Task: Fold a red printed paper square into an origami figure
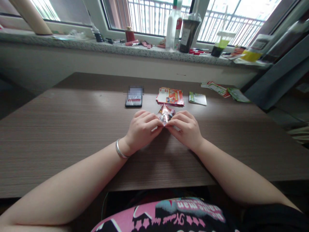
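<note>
Between my two hands is a small shiny foil packet [166, 113], reddish with silvery parts and a pointed top. My left hand [145, 127], with a silver bangle at its wrist, pinches the packet's near edge between thumb and fingers. From the other side my right hand [184, 128] pinches the same edge, its fingertips almost touching the left ones. Just beyond the packet lies a stack of red and orange printed cards or packets [171, 96]. What the foil packet holds cannot be made out.
A phone [134, 97] lies beyond my left hand on the brown table [72, 129]. Right of the stack are a small green and white packet [197, 98] and several flat packets [218, 89]. Bottles and cups stand along the stone windowsill [149, 53] behind.
</note>
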`<state>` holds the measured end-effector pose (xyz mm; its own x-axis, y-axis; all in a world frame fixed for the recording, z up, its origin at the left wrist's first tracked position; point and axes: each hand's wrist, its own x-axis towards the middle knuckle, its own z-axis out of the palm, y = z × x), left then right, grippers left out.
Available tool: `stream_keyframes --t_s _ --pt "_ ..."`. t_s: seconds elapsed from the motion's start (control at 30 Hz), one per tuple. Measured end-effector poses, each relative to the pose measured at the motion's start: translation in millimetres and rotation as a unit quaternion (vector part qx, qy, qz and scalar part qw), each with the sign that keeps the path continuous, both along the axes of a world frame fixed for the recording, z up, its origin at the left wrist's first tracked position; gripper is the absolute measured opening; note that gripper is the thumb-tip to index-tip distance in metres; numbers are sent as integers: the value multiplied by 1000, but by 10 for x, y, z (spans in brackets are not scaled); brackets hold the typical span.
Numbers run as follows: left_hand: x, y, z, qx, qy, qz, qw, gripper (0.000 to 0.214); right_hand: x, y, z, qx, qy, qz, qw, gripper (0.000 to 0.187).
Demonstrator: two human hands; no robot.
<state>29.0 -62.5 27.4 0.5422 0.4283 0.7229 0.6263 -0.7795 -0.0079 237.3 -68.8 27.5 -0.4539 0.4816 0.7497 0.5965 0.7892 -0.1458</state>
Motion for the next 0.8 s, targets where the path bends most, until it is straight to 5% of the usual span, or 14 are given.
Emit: stream_keyframes --t_s 0.8 --pt "11 38 -5 36 39 -14 999 15 -32 23 -37 12 -77 -47 996 13"
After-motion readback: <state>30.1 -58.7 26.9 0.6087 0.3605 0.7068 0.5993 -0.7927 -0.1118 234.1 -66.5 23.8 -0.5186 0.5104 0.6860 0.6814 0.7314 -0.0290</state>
